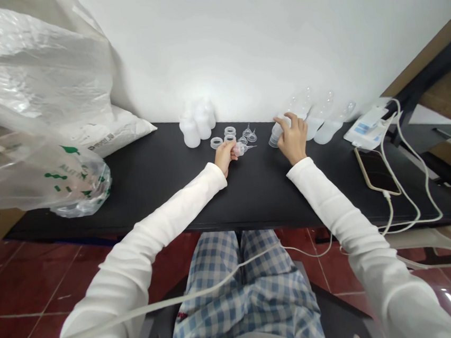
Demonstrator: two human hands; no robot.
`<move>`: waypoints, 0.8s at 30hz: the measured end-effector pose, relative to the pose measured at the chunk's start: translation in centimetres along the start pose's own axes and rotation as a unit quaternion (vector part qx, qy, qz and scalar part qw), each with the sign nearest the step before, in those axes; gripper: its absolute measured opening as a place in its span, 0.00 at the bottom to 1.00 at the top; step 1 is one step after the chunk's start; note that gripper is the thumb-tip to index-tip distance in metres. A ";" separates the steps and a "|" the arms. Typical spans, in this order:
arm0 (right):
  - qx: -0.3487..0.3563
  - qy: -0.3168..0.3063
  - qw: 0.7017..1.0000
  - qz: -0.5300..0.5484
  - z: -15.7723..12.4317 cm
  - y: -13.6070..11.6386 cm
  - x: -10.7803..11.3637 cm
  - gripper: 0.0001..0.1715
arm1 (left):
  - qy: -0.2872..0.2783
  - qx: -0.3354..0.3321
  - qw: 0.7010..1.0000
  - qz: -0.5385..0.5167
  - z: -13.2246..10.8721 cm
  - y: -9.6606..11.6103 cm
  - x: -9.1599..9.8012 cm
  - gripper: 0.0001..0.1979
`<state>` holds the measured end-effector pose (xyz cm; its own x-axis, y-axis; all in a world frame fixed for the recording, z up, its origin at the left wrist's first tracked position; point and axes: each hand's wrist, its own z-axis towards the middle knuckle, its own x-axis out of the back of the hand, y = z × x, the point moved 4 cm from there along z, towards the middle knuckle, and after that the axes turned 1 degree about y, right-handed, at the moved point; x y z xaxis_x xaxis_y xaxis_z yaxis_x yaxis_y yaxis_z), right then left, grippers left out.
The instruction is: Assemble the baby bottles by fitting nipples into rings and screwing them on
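Observation:
My left hand is closed around a translucent nozzle cap whose thin pointed tip points right. Just beyond it lie translucent screw rings and some loose clear nozzles. My right hand reaches over a small stack of clear cups, its fingers spread. Whether those fingers touch the cups is hard to see. Right of this hand stand several frosted squeeze bottles with clear domed tops, one partly hidden by the hand. A cluster of frosted bottles without tops stands by the wall at left.
Large plastic bags crowd the left of the black table. On the right lie a phone with a charging cable and a white-and-blue packet. Another pale cable crosses over my lap.

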<state>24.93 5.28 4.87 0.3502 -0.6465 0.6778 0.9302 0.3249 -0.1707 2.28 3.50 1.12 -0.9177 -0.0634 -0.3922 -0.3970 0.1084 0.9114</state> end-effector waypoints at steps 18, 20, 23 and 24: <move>0.128 -0.123 0.964 0.197 -2.0 -5.3 -2.1 0.16 | -0.071 -0.145 0.980 0.117 -0.8 0.5 -1.0 0.09; 0.124 -0.122 0.964 0.202 -2.1 -5.3 -2.0 0.16 | -0.062 -0.147 0.981 0.111 -0.7 0.1 -1.0 0.16; 0.109 -0.137 0.956 0.234 -2.2 -5.3 -2.0 0.14 | -0.104 -0.128 0.982 0.090 -0.5 -0.4 -1.2 0.22; 0.099 -0.146 0.951 0.252 -2.3 -5.4 -2.1 0.14 | -0.127 -0.120 0.980 0.092 -0.4 -0.4 -1.3 0.21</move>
<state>19.47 3.29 2.71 0.6740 -0.1636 0.7204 0.6031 0.6850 -0.4087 3.70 3.10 1.30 -0.9597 0.1871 -0.2098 -0.2381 -0.1442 0.9605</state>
